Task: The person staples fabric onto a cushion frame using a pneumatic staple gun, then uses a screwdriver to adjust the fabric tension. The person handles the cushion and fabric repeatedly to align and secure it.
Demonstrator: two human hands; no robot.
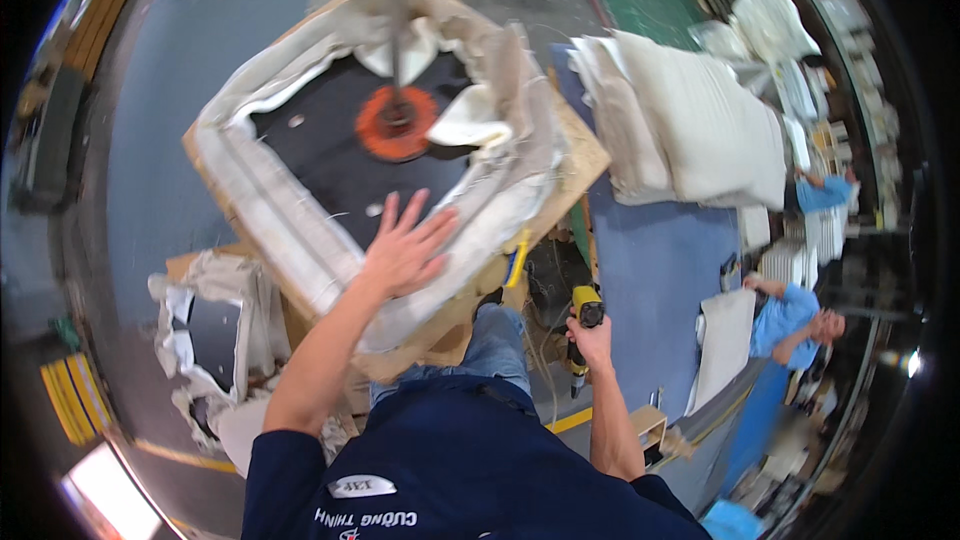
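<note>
Fabric cover, beige with a white lining, is lying under and around the left hand, which is resting on its near edge with fingers spread and pointing up and to the right in the view. Power tool, yellow and black, is sitting in the right hand, whose fingers are wrapping around it, to the right of the cover and apart from it. The cover is lying at a slant, one corner pointing toward the person; its sides are looking close in length, so a long axis is hard to tell. The tool's long axis is running roughly up and down the view, the yellow part above the hand and a black part below; which end is the nose, I cannot tell. An orange disc at the foot of a metal pole is standing on the black panel inside the cover. A wooden surface is carrying the cover, its corners showing around it. To the right, a blue-grey surface is holding folded fabric. At lower left, a smaller cover is lying near the wooden surface. Two people in light-blue shirts are appearing at far right, beside crowded shelves.
</note>
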